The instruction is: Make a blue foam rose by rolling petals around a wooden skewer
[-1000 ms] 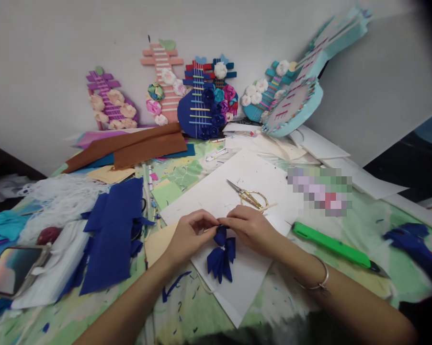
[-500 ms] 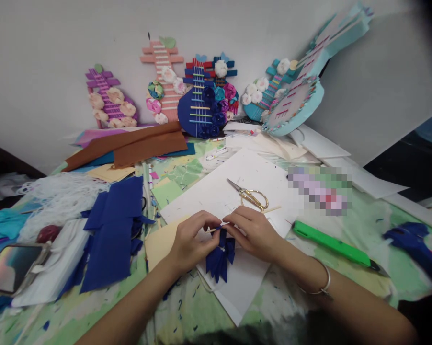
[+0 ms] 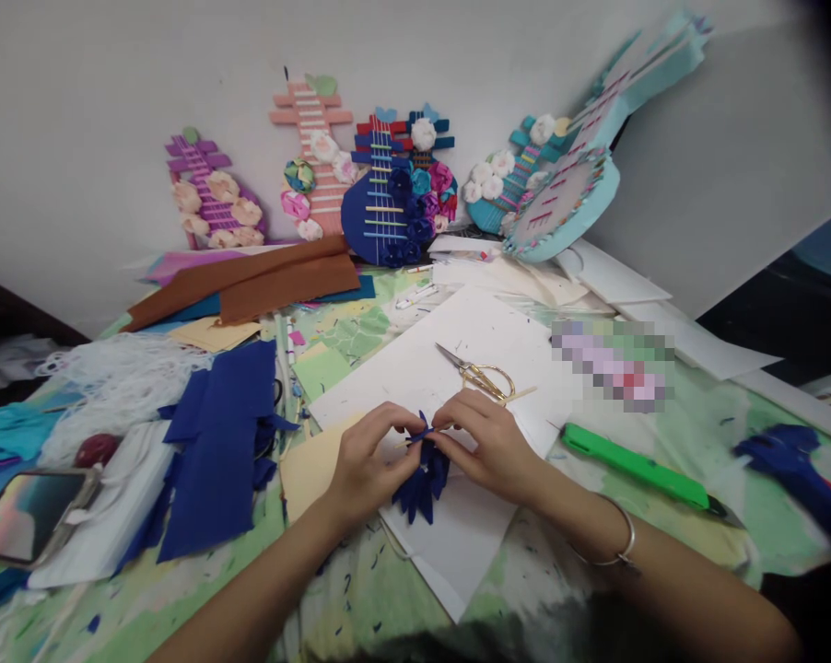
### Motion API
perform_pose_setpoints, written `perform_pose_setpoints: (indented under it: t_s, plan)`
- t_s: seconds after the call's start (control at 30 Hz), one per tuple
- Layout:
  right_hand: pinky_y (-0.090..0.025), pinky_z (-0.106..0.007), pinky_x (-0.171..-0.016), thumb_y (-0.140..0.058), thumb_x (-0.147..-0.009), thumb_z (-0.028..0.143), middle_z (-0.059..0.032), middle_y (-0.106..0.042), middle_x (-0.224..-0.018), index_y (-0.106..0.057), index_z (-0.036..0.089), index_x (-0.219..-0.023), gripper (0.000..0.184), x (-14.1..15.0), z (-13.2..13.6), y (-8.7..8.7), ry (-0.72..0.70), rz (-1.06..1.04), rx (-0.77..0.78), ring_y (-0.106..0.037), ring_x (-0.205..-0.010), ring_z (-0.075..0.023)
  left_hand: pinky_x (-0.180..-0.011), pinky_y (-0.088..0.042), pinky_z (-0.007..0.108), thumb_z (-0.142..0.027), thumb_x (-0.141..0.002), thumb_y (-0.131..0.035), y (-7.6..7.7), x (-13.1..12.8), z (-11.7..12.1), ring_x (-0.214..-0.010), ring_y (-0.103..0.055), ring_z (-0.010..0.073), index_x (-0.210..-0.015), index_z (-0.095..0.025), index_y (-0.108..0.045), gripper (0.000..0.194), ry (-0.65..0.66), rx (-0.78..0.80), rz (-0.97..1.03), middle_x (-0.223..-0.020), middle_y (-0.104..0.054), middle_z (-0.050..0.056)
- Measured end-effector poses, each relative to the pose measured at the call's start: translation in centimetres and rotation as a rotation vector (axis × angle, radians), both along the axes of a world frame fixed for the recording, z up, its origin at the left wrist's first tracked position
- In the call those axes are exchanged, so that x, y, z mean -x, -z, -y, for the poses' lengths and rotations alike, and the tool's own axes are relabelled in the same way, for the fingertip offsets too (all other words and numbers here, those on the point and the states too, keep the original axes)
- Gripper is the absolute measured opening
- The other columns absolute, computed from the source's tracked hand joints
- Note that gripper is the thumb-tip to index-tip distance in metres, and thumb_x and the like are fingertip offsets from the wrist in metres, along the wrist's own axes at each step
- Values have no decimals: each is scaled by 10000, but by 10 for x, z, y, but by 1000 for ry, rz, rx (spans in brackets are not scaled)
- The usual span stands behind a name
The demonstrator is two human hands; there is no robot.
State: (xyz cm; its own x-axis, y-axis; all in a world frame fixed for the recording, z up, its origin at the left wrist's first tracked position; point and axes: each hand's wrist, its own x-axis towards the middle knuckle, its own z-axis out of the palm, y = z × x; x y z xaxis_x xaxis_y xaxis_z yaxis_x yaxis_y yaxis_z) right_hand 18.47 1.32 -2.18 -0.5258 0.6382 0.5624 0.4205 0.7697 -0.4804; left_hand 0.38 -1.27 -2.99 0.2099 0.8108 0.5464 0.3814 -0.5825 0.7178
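Since the earlier frame, the blue paper point(image 3: 421, 495) sits a little higher in our fingers, its lower tips drawn up and a narrow point now sticking up above our fingertips. Our hands stay almost where they were.

We hold the blue paper over the near half of the white sheet point(image 3: 474, 539), between our two hands, its pointed strips hanging down like a fringe. Our left hand point(image 3: 366, 460) is pinched on it, thumb and forefinger together, and a thin stick point(image 3: 402, 446) shows its pale end at the same fingers. Our right hand point(image 3: 490, 444) is clamped on it too, its fingertips just beside the left ones; we cannot tell how the stick sits against the paper. We wear a bracelet point(image 3: 632, 534) on the right wrist.

Just beyond our right hand, scissors point(image 3: 483, 379) lie on the sheet, blades pointing away to the left. To our right, a green knife point(image 3: 637, 467) lies slantwise on the bench point(image 3: 360, 599), its blade out; farther right is a blue thing point(image 3: 789, 465), too blurred to name.

To our left, we have blue sheets point(image 3: 212, 460) beside a white pleated piece point(image 3: 115, 516), a phone point(image 3: 32, 516) and a red ball point(image 3: 96, 449), with white yarn point(image 3: 122, 382) behind. Brown paper point(image 3: 287, 293) lies at the back, and behind it we see guitars point(image 3: 362, 221) in purple, pink, navy, teal and aqua
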Motion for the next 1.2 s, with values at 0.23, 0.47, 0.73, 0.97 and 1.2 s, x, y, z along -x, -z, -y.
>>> perform_pose_setpoints:
  t_s: [0.23,0.47,0.73,0.97,1.2]
  plan:
    - [-391,-301,-696,-538,-862,210,-39,-578,-761,-556,166,-841,52,-1,1,-2,27,-15,-26,-493,-752,-155,-763,-468,298,-87,-716,-624,4,-3,2,-821,-540,146,-1119,-198,-490,439,41,174,215,-965,-510,50]
    - [-394,-313,-683,-552,-852,199,-45,-587,-755,-564,163,-823,48,0,2,-1,51,-20,-113,-500,-739,-159,-761,-450,254,-135,-714,-674,3,-4,2,-827,-550,136,-994,-185,-538,316,65,397,370,-872,-565,30]
    - [-402,-318,-673,-564,-838,166,-48,-600,-752,-563,163,-832,7,2,6,1,82,-30,-158,-515,-728,-162,-712,-445,218,-74,-712,-608,0,-10,7,-787,-561,114,-951,-196,-543,276,-47,412,325,-811,-575,-1]
    - [-412,-321,-670,-563,-835,170,-51,-603,-746,-564,165,-813,23,5,6,0,140,-29,-170,-523,-725,-167,-695,-458,231,-115,-737,-604,4,-12,9,-787,-584,126,-925,-195,-528,218,-121,347,283,-835,-596,8]
    - [-426,-334,-666,-565,-823,158,-57,-617,-744,-574,175,-824,19,4,7,1,151,-52,-191,-544,-722,-178,-672,-454,269,-129,-764,-583,-2,-11,10,-753,-579,147,-935,-174,-634,185,-76,177,124,-840,-645,49]
